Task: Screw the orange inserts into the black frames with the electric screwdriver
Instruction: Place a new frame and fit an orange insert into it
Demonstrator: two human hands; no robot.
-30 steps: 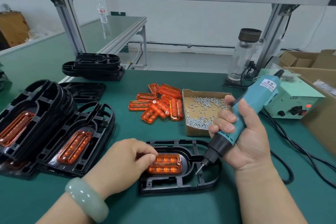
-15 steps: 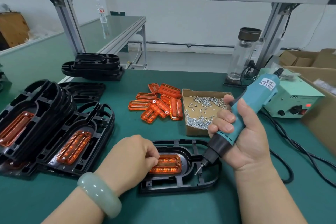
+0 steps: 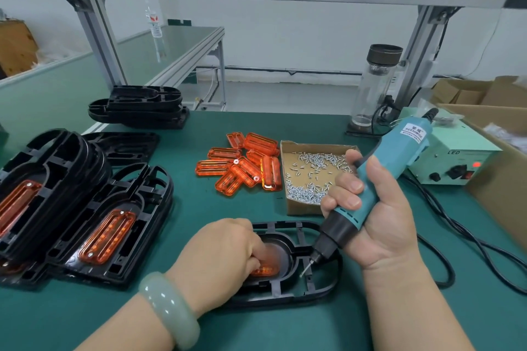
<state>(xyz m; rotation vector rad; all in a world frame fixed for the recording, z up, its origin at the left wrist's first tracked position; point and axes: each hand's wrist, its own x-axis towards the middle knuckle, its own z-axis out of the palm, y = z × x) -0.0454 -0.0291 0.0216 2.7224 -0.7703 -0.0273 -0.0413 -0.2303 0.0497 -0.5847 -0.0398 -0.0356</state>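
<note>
- Insert [image 3: 266, 270] sits in the round well of the near-centre frame [image 3: 322, 292]. It is glowing orange, clear and ribbed, and mostly hidden.
- Left hand [image 3: 222, 259] covers it with fingers curled down, holding it in its seat. Whether they also pinch a screw cannot be seen.
- Right hand [image 3: 379, 225] is wrapped tight round the teal screwdriver [image 3: 399, 157], which tilts down and left. Its bit [image 3: 306, 271] hangs over a rib of the frame just right of the insert and is not on it.
- No screw shows on this insert, so I judge that driving here has not begun.
- Done frames [image 3: 137, 208] lie stacked at the left. The top one holds an insert with a pale screw head at each end.
- Loose inserts [image 3: 242, 165] are heaped far of the hands, several overlapping, so much work seems to be left.
- Empty frames [image 3: 139, 108] are piled at the far left, well apart from the hands.
- Screws [image 3: 308, 188] are spread in the open box [image 3: 302, 208], just right of the heap and near the right hand.
- Power box [image 3: 453, 162] stands far right with a red light on, and a black cable [image 3: 456, 236] trails across the green mat [image 3: 256, 328].
</note>
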